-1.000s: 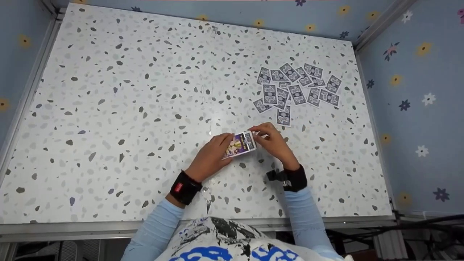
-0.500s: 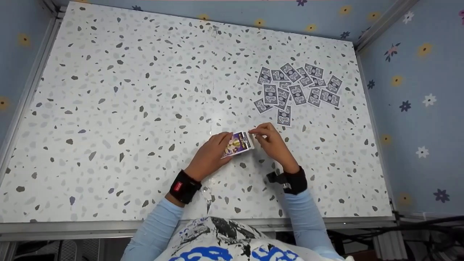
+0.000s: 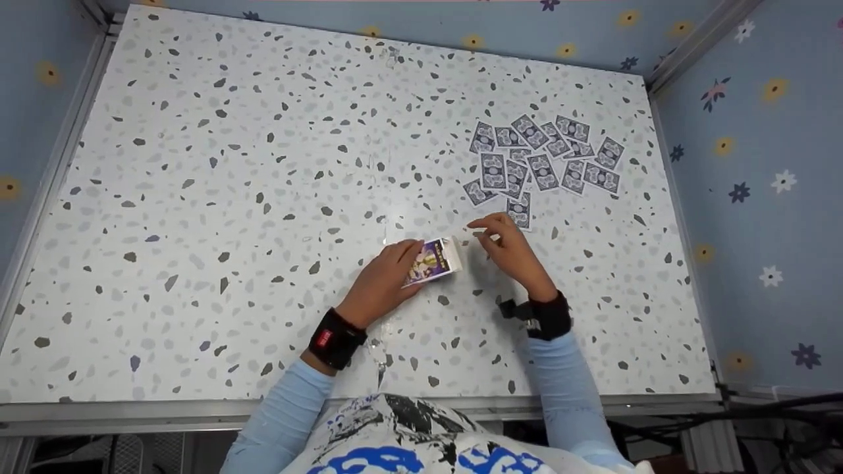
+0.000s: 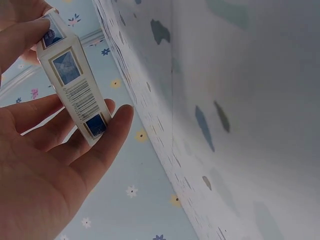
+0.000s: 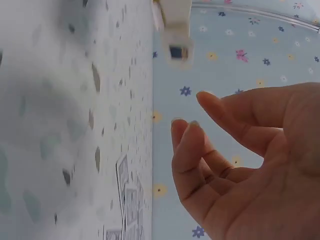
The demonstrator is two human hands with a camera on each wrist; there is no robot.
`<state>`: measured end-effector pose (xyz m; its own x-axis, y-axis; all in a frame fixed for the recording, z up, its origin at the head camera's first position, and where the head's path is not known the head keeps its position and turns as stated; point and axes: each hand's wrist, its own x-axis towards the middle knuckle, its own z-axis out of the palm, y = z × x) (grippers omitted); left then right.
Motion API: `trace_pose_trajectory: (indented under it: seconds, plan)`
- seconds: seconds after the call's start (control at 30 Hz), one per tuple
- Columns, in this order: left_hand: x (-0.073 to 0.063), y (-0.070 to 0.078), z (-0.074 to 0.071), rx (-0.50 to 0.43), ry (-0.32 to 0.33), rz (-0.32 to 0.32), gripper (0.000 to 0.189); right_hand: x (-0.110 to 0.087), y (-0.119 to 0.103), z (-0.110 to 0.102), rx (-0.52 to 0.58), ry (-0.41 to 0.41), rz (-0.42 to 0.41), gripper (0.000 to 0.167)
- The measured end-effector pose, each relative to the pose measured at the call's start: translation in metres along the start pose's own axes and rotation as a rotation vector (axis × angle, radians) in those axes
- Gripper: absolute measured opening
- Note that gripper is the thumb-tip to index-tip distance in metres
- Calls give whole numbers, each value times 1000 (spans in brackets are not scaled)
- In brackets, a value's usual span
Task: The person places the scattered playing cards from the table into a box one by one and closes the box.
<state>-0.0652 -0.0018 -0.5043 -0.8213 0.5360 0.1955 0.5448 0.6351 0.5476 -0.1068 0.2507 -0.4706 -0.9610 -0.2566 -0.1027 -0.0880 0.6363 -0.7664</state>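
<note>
My left hand (image 3: 385, 280) grips a small playing-card box (image 3: 429, 261) by its left part, held up at a slant. The box's top face is purple and yellow, and its right end looks pale. In the left wrist view the box side (image 4: 82, 100) shows a barcode and blue panels, lying between my thumb and fingers. My right hand (image 3: 510, 249) is a short way right of the box, apart from it. Its fingers bend loosely in the right wrist view, thumb and fingertips spread with nothing between them, and the box end (image 5: 175, 35) is beyond.
Several patterned playing cards (image 3: 543, 172) lie scattered and partly overlapping on the speckled table (image 3: 230, 197), back right of my hands. The lowest card (image 3: 518, 212) is close behind my right hand. Blue flowered panels (image 3: 744, 197) border the table.
My right hand has drawn away from the box's right end, up and to the right. A dark patterned patch at that end has given way to a pale surface. My left hand has hardly moved.
</note>
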Motion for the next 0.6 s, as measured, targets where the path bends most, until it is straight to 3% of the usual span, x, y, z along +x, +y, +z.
trace_pose_trajectory:
  seconds: [0.2,0.33,0.6]
  plan:
    - [0,-2,-2,-7,-11,-10,65,18,21,-26,-122,-26,74,28]
    - [1,-2,-2,-14,-2,-11,65,32,29,-41,-146,-68,107,32]
    - [0,-2,0,-6,-7,-16,63,80,46,-61,-250,-102,114,38]
